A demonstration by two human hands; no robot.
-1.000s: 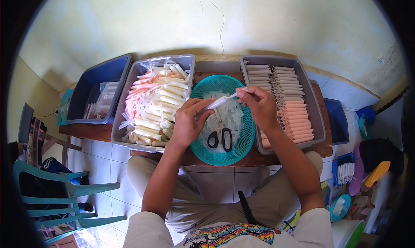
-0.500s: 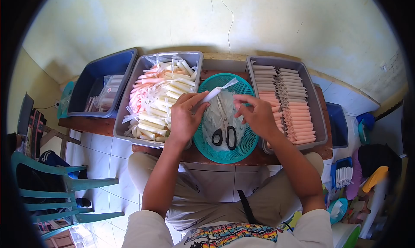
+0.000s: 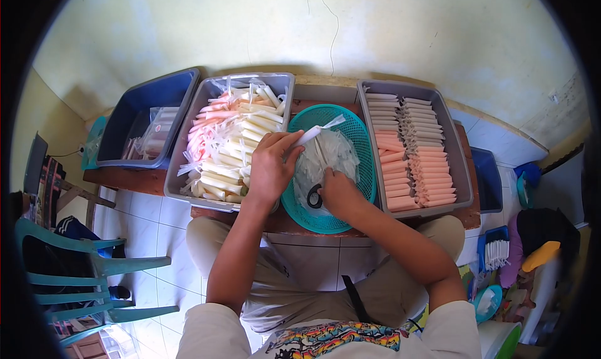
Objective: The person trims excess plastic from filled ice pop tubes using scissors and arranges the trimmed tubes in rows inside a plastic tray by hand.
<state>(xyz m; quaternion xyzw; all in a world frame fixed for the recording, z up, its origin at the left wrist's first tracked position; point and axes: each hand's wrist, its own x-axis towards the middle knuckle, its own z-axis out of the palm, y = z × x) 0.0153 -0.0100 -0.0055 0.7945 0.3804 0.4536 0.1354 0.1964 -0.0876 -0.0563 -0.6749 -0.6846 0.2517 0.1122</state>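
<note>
My left hand (image 3: 273, 163) is closed around a white ice pop (image 3: 305, 137) in a clear plastic sleeve. The loose, twisted end of the sleeve points up and to the right. On the handle of the black-handled scissors (image 3: 322, 155) my right hand (image 3: 342, 193) is closed, its fingers hiding one of the loops. These scissors lie over a heap of clear plastic scraps (image 3: 344, 155) inside a round turquoise basket (image 3: 299, 216). The blades point up towards the ice pop's sleeve end; whether they touch it I cannot tell.
Left of the basket, a grey tub (image 3: 179, 162) holds jumbled pink and cream ice pops. To the right, another grey tub (image 3: 464, 152) has neat rows of pink and greyish ones. A dark blue tub (image 3: 134, 93) stands far left. A green plastic chair (image 3: 62, 281) is at lower left.
My right hand has moved down and left from above the basket's right side onto the scissors' handle. My left hand keeps the ice pop in nearly the same place.
</note>
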